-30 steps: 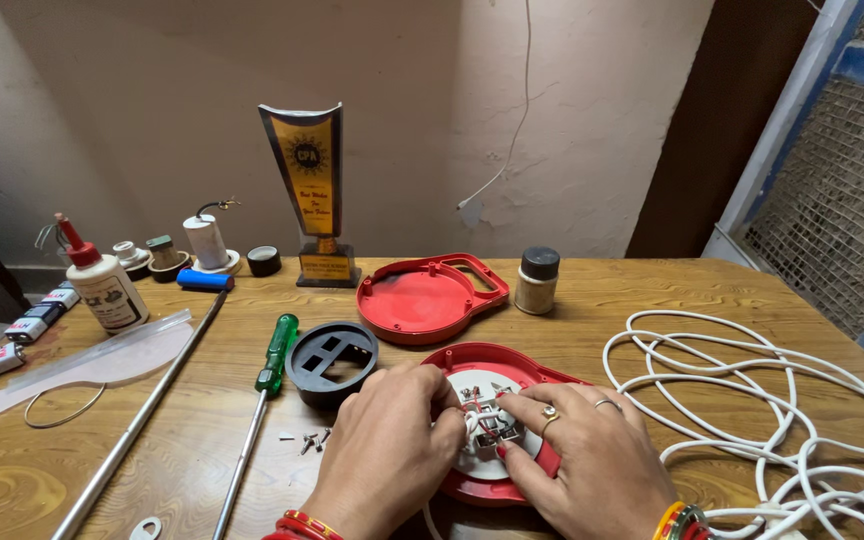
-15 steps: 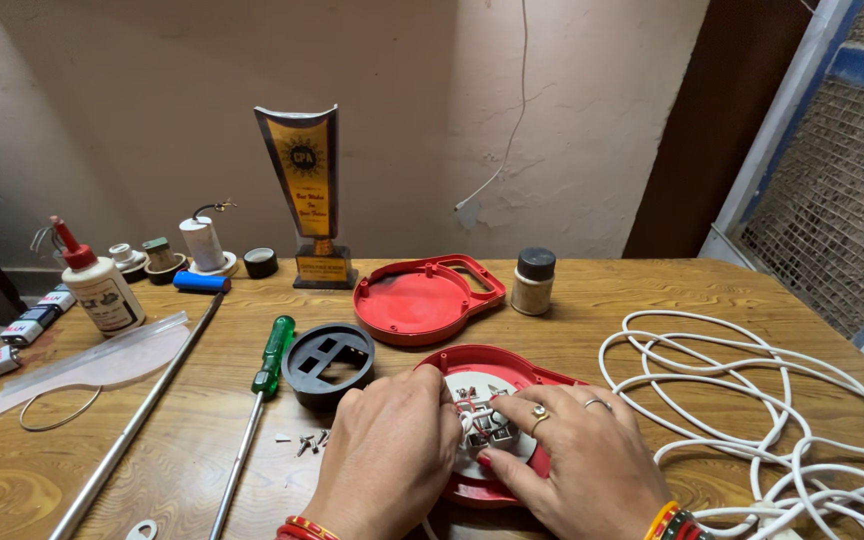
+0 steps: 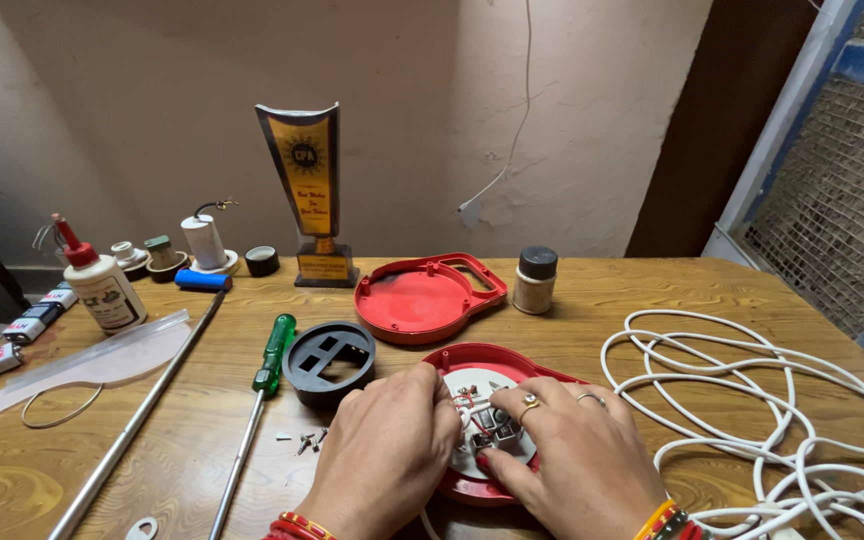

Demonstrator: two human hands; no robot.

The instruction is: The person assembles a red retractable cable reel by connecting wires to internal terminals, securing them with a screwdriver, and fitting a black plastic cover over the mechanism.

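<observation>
A red round casing half (image 3: 482, 365) lies open on the wooden table, showing a white inner plate with small terminals and thin wires (image 3: 482, 415). My left hand (image 3: 387, 455) rests on the casing's left side, fingertips at the wires. My right hand (image 3: 572, 460), wearing rings and wrist bangles, presses its fingers on the metal parts in the middle. Both hands touch the inner parts; what the fingertips pinch is hidden. The matching red cover with a handle (image 3: 422, 300) lies just behind.
A black round socket ring (image 3: 329, 362), a green-handled screwdriver (image 3: 262, 395) and loose screws (image 3: 304, 440) lie left of the hands. A coiled white cable (image 3: 782, 420) fills the right. A small jar (image 3: 535, 280), trophy (image 3: 314, 195), glue bottle (image 3: 102, 285), metal rod (image 3: 142, 420) and batteries (image 3: 12, 340) sit around.
Both hands have shifted slightly over the red casing, fingers working at the inner terminals. The view has tilted a little. Nothing else on the table has moved.
</observation>
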